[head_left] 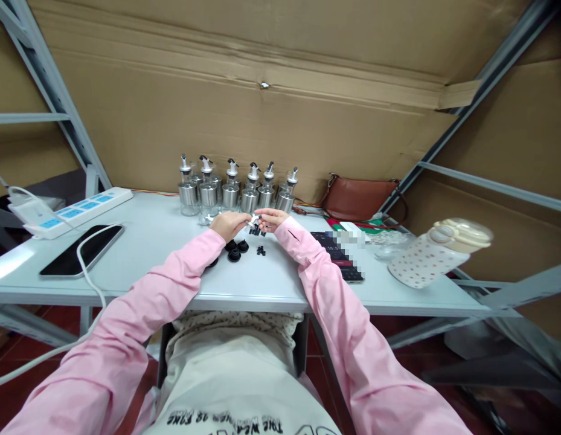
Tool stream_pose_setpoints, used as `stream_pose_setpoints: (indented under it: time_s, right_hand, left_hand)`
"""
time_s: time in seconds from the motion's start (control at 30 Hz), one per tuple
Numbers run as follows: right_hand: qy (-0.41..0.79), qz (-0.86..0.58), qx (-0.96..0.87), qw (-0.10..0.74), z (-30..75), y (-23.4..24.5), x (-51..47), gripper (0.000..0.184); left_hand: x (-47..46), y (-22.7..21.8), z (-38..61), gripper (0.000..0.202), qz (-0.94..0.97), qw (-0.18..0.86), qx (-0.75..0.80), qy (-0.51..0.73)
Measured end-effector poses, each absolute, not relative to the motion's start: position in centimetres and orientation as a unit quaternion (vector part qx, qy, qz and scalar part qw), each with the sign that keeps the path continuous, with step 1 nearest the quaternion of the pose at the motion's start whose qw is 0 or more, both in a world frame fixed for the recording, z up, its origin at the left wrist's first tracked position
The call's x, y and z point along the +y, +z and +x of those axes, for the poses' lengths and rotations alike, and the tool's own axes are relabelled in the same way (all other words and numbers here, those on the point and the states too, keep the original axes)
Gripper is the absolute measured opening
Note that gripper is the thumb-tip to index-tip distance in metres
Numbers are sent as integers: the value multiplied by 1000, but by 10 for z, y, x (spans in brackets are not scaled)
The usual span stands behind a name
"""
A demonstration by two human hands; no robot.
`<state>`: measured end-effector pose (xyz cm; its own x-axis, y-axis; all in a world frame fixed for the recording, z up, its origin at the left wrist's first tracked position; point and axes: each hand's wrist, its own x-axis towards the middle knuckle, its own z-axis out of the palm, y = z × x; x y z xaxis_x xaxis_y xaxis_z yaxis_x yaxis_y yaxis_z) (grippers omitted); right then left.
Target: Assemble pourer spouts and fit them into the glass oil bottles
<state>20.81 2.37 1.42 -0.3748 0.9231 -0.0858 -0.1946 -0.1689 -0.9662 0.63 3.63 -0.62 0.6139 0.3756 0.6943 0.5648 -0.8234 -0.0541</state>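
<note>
My left hand is closed, its fingertips pinching a small white pour spout. My right hand meets it from the other side, thumb and fingers pinched on a small black part at the spout. How the two pieces fit together is too small to tell. Below the hands lie several black ribbed stoppers and a small cluster of black bits. More short black pieces lie just under my fingers. Other whitish spout pieces are partly hidden beyond my left hand.
Several glass-and-steel oil bottles with pour spouts stand behind my hands. On the left are a power strip, a phone and a white cable. A second phone, brown bag and dotted bottle occupy the right.
</note>
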Motion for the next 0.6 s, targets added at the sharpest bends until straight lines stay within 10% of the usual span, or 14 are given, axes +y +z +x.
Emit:
stream_pose_setpoints:
  time_s: [0.6]
  right_hand:
    - [711,-305,-507,380,205,17,21,20]
  left_hand:
    - [33,-3,5,17,-883,107,-290,-353]
